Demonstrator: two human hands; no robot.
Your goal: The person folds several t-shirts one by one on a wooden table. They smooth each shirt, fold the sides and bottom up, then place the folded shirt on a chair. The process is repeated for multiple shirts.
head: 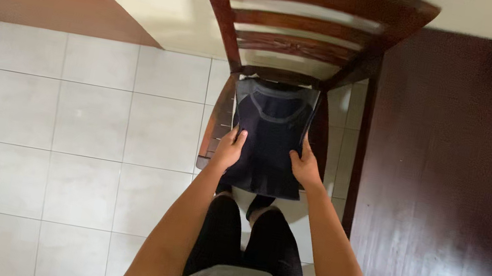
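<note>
the shirt [270,137] is a dark, folded garment with a lighter curved seam across its upper part; it lies flat on the seat of the wooden chair [312,8], its far edge near the chair back and its near edge at or just over the seat front. judged from its look, the shirt is light, soft and limp: it has no stiffness of its own, sags wherever it is unsupported, and loses its fold if lifted by one point. it is not fragile and not notably slippery. the best hold is judged to be at both side edges at once, so the folded layers are kept together. the left hand [229,148] rests on the left edge of the shirt, thumb on top, fingers spread along the cloth; whether they curl under the edge cannot be told. the right hand [305,167] rests on the right edge in mirrored form, thumb on top. both hands touch the shirt in its lower half, one on each side. neither hand is closed into a fist.
</note>
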